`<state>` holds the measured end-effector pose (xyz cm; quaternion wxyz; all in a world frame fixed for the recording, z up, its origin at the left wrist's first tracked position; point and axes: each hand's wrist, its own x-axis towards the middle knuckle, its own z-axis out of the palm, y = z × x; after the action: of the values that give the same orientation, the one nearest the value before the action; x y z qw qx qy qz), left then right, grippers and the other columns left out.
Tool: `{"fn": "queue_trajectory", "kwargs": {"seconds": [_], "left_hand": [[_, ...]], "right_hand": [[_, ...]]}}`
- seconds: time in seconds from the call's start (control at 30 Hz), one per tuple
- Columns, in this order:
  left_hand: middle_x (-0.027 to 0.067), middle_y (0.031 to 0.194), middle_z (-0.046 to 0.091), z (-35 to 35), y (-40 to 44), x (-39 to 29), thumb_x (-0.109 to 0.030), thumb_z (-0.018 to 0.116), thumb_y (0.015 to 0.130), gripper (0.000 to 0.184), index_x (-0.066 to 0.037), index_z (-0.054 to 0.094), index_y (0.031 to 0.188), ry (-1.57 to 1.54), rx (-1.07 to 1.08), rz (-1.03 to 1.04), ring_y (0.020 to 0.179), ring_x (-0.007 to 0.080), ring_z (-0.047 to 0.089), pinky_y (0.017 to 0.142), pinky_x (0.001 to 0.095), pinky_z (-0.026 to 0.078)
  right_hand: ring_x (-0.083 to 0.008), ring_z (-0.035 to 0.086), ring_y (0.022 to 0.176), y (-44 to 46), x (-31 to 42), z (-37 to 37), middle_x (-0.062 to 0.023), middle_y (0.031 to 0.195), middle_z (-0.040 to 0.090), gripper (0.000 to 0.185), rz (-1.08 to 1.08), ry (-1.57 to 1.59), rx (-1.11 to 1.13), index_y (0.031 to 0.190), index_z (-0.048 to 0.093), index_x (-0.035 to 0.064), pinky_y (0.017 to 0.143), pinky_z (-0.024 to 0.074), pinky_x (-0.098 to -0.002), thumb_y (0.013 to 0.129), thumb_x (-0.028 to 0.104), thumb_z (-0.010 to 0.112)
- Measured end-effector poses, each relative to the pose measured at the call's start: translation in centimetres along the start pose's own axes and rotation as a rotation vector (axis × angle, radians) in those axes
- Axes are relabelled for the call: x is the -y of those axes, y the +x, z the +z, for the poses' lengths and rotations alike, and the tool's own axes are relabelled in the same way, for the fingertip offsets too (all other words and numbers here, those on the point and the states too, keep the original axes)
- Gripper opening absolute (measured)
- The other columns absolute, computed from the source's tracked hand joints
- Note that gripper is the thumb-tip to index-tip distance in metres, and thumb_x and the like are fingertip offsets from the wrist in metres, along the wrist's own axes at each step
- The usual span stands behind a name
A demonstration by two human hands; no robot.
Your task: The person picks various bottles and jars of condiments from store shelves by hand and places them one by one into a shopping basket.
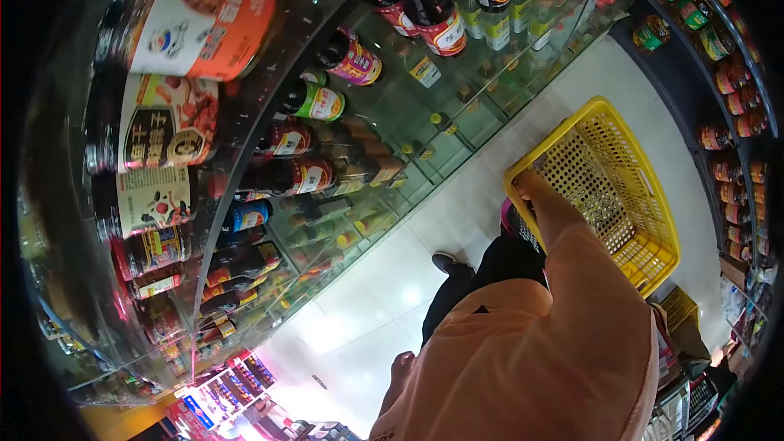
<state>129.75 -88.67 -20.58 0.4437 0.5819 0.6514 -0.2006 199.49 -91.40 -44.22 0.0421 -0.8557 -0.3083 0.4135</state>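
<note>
Shop aisle with a pale tiled floor point(351, 302), a yellow basket point(633, 175) gripped by the right hand point(524, 184).

At far left, large jars point(204, 20) with printed labels stand in a row, the topmost label orange and white; next to them, dark bottles point(437, 24) fill glass shelves point(482, 73). Further right, the left hand point(402, 366) is beside the peach shirt point(523, 359), its fingers bent; whether it holds anything, I cannot tell. A dark shoe point(451, 263) shows just beside the dark trousers point(510, 261). Right of the legs is the basket, its perforated inside in view, the right hand clamped on its rim, well apart from the left hand. Along the far right, dark shelves point(657, 86) carry green-labelled and reddish jars point(739, 102).
</note>
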Motion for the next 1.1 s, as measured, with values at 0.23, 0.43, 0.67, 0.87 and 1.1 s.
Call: {"fn": "queue_trajectory", "kwargs": {"seconds": [0.23,0.43,0.67,0.87,1.1], "left_hand": [[0.0089,0.096,0.073,-0.8,0.2,-7.0,-0.021,0.062,0.096,0.028,-0.004,0.062,0.119,-0.389,-0.072,0.077,0.089,0.0178,0.07,0.079,0.0299,0.054],[0.0112,0.088,0.073,-6.6,3.0,-5.9,-0.025,0.063,0.095,0.024,-0.006,0.068,0.108,-0.292,-0.484,0.394,0.084,0.0216,0.071,0.077,0.0339,0.055],[0.0093,0.076,0.065,-29.7,-7.0,-18.1,-0.007,0.071,0.087,0.015,0.0,0.058,0.084,-0.531,-1.304,0.798,0.071,0.0179,0.063,0.07,0.0307,0.05],[0.0115,0.106,0.062,-45.8,-12.6,-19.5,-0.008,0.079,0.079,0.048,-0.001,0.049,0.116,-0.641,-1.505,1.219,0.092,0.0148,0.058,0.081,0.03,0.048],[0.0106,0.106,0.064,-54.7,-13.5,-24.0,-0.016,0.083,0.077,0.074,-0.002,0.043,0.137,-0.487,-1.264,1.101,0.091,0.0154,0.063,0.075,0.0281,0.051]], "right_hand": [[-0.0379,0.063,0.108,0.0,-0.8,0.5,-0.0204,0.116,0.067,0.036,-0.198,0.14,-0.048,0.115,0.068,0.0053,0.088,0.0512,-0.046,0.09,0.03,0.059],[-0.0318,0.058,0.105,-8.8,2.7,-6.6,-0.0194,0.123,0.058,0.037,-0.034,0.452,-0.037,0.13,0.054,0.001,0.086,0.0465,-0.0393,0.098,0.019,0.059],[-0.032,0.058,0.099,-23.2,10.2,-8.9,-0.0194,0.116,0.059,0.031,0.032,0.447,-0.489,0.12,0.058,-0.0009,0.083,0.0486,-0.0434,0.102,0.019,0.042],[-0.0276,0.057,0.103,-25.7,11.4,-0.8,-0.0141,0.11,0.06,0.033,-0.298,0.288,-0.879,0.119,0.06,-0.0007,0.095,0.0449,-0.0404,0.104,0.021,0.04],[-0.0319,0.064,0.088,-27.8,18.9,12.8,-0.0151,0.095,0.064,0.017,-0.473,0.819,-0.375,0.105,0.062,0.0005,0.082,0.0515,-0.0407,0.089,0.005,0.056]]}}
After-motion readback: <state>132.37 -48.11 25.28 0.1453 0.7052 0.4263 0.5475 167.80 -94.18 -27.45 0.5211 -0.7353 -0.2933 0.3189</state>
